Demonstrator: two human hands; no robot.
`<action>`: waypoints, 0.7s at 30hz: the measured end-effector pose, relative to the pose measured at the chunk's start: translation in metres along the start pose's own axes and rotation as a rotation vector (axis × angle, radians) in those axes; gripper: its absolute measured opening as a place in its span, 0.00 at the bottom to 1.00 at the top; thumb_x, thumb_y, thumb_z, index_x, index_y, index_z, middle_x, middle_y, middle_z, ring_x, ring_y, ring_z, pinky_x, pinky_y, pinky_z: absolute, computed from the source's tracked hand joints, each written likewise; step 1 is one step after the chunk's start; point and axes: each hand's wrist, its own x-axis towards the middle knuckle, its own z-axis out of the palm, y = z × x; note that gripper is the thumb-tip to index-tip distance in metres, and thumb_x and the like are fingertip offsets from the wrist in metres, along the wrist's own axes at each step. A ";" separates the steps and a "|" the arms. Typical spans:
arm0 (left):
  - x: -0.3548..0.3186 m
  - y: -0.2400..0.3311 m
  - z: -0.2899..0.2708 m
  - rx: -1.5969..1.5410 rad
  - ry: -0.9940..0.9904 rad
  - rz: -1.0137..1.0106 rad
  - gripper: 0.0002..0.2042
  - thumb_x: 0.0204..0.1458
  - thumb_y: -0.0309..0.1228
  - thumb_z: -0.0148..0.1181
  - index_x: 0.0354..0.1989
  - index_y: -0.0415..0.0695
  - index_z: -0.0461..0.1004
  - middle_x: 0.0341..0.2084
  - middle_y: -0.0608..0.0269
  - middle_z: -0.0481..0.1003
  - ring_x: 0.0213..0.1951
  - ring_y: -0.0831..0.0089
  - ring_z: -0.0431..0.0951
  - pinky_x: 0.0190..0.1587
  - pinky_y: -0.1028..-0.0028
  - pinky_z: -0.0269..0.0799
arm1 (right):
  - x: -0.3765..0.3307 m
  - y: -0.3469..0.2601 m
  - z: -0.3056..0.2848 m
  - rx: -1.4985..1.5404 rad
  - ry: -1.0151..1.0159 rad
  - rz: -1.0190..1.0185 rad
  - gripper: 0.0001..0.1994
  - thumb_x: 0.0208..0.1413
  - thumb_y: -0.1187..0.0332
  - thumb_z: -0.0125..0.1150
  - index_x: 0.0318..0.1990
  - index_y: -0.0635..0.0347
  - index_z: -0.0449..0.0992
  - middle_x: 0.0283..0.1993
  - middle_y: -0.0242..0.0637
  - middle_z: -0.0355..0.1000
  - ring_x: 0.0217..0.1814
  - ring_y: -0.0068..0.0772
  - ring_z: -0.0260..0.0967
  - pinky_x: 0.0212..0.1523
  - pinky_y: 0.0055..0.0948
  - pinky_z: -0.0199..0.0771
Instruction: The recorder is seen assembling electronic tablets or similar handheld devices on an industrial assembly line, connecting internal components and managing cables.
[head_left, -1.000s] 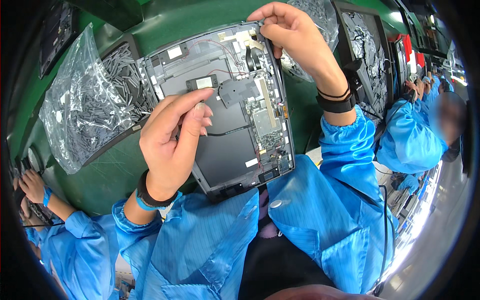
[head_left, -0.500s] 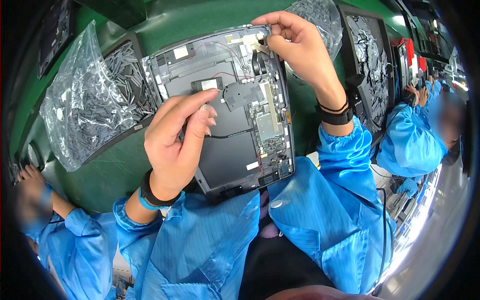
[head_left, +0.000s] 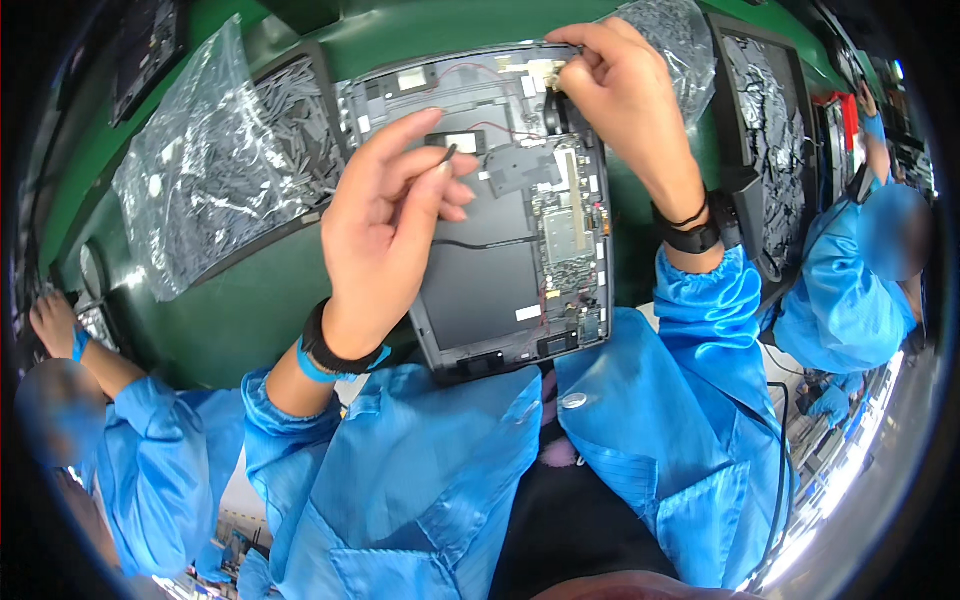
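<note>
An opened tablet (head_left: 485,300) lies in front of me, its dark casing showing a circuit board, thin red wires and a black cable across the middle. My left hand (head_left: 385,215) hovers over its left part; thumb and index finger pinch a small dark strip (head_left: 448,155), the other fingers loosely curled. At the tablet's top right corner is my right hand (head_left: 635,100), index finger over the upper edge and thumb bent in beside it, closed on that corner. Pale tape (head_left: 540,72) shows beside these fingertips; the exact contact under them is hidden.
A dark tray (head_left: 322,100) of small grey strips stands at the left, partly covered by a clear plastic bag (head_left: 190,185). Another bag (head_left: 680,50) lies behind my right hand. A tray of black pieces (head_left: 765,130) is at the right. People in blue sit on both sides.
The tablet and surroundings have shifted slightly right and up in view. My left hand has tilted, and the dark strip now shows between its fingertips. The right hand stays at the corner.
</note>
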 end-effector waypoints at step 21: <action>0.033 0.047 0.006 0.641 -0.276 0.214 0.17 0.58 0.18 0.53 0.56 0.42 0.63 0.33 0.58 0.80 0.30 0.71 0.80 0.32 0.75 0.76 | -0.018 -0.047 -0.027 0.110 0.005 -0.532 0.09 0.41 0.74 0.67 0.32 0.56 0.76 0.30 0.36 0.69 0.34 0.42 0.70 0.32 0.37 0.72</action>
